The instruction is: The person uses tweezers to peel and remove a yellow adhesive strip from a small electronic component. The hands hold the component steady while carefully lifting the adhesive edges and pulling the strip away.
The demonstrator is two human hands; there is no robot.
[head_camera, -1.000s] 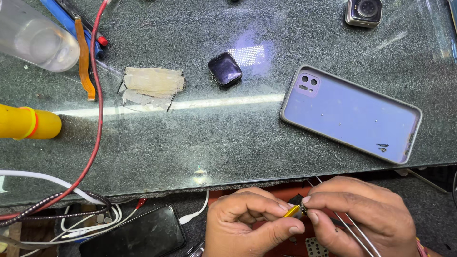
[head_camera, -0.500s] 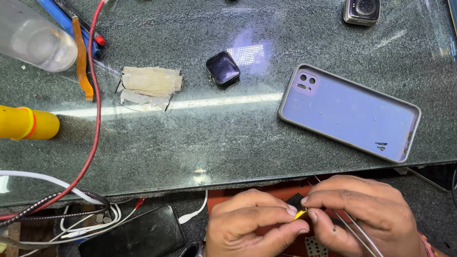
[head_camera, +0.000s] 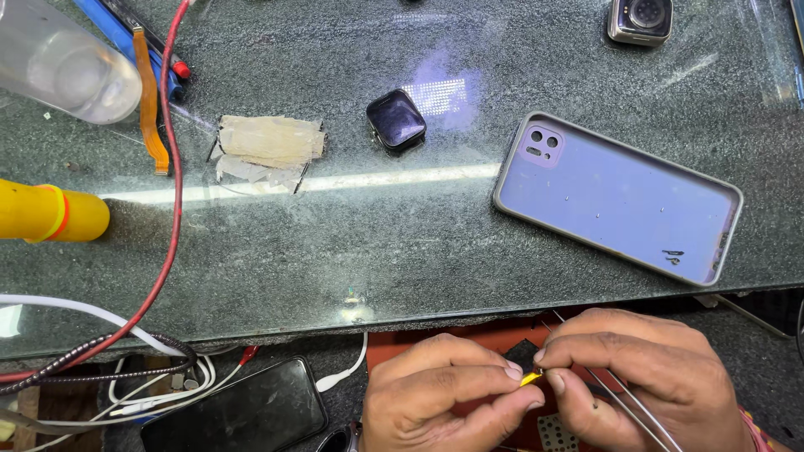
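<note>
Bench top, dark speckled stone under glass (head_camera: pixel 435 251), fills the upper and middle frame.

Upper left: clear plastic bottle (head_camera: pixel 63 63) lying on its side; beside it an orange flex strip (head_camera: pixel 149 100) and a red wire (head_camera: pixel 174 167) running down toward the lower left. Left edge, mid-height: yellow cylindrical handle (head_camera: pixel 50 213). Centre left: patch of beige tape pieces (head_camera: pixel 268 146), rectangular, layered. Just right of it: small dark square watch body (head_camera: pixel 396 120). Top right corner: second watch body (head_camera: pixel 641 18), grey, back side up. Right of centre: lilac phone (head_camera: pixel 615 197), face down, tilted, a small dark mark near its lower right corner. Lower left, below the bench edge: black phone (head_camera: pixel 239 410) among white cables (head_camera: pixel 159 381).

Bottom centre: left hand (head_camera: pixel 435 402) and right hand (head_camera: pixel 645 377) meet. A tiny yellow part (head_camera: pixel 530 378) sits between the thumb and forefinger tips of both hands, pinched closed on it. Right hand also holds metal tweezers (head_camera: pixel 624 398), running down to the right.
</note>
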